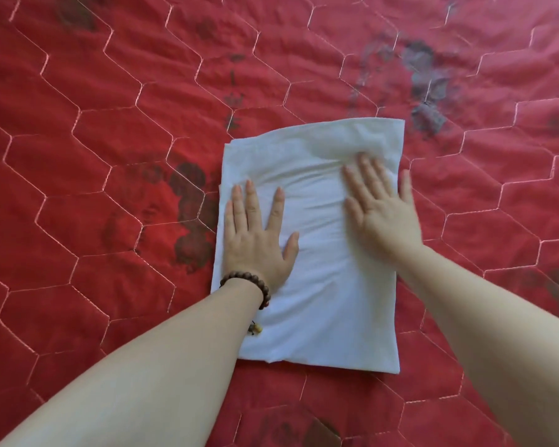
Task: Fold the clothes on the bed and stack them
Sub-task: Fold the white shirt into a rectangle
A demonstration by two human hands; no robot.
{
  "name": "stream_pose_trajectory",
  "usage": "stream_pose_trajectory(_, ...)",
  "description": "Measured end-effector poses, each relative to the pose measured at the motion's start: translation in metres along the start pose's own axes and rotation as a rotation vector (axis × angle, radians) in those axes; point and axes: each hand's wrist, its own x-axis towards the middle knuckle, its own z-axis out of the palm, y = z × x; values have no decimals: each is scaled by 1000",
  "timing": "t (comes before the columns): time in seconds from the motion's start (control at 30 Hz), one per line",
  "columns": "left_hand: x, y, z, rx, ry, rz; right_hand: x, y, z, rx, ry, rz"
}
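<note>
- A white folded garment (313, 253) lies flat on the bed (94, 130), forming a tall rectangle whose far edge tilts slightly up toward the right.
- The bed is covered by a red quilt stitched in pale hexagon lines and printed with dark flower shapes; one dark flower sits just beside the garment's left edge, another beyond its far right corner.
- The left hand (259, 243) rests palm down on the left half of the garment, near its left edge, fingers straight and spread with the thumb pointing toward the garment's middle. Its grip is wide and holds nothing; it only presses the cloth.
- A bracelet (255, 282) of dark brown beads circles the left wrist, above the garment's left side, and a small tassel bead hangs from it over the near left part of the cloth.
- The right hand (381, 208) lies palm down on the far right part of the garment, fingers straight and close together, its outermost finger reaching over the garment's right edge. Its outline is blurred. This grip is also wide, flat on the cloth, closing on nothing.
- Soft creases run across the garment between the two hands.
- Both bare forearms reach in from the near side of the garment.
</note>
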Motion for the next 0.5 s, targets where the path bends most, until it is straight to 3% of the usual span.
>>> stream_pose_trajectory(0.07, 0, -1, 2, 0, -4, 6, 1, 20, -5, -3, -7, 162)
stream_pose_trajectory(0.13, 2, -2, 2, -16, -4, 19, -2, 17, -9, -32, 77, 186)
stream_pose_trajectory(0.27, 2, -3, 4, -61, 30, 40, 6, -42, -16, 7, 281, -99)
stream_pose_trajectory(0.4, 3, -2, 7, -115, 64, 24, 29, -105, -10, 131, 162, -350)
stream_pose_trajectory(0.5, 3, -3, 7, -94, 75, 39, 49, -82, -9, 88, 54, -330)
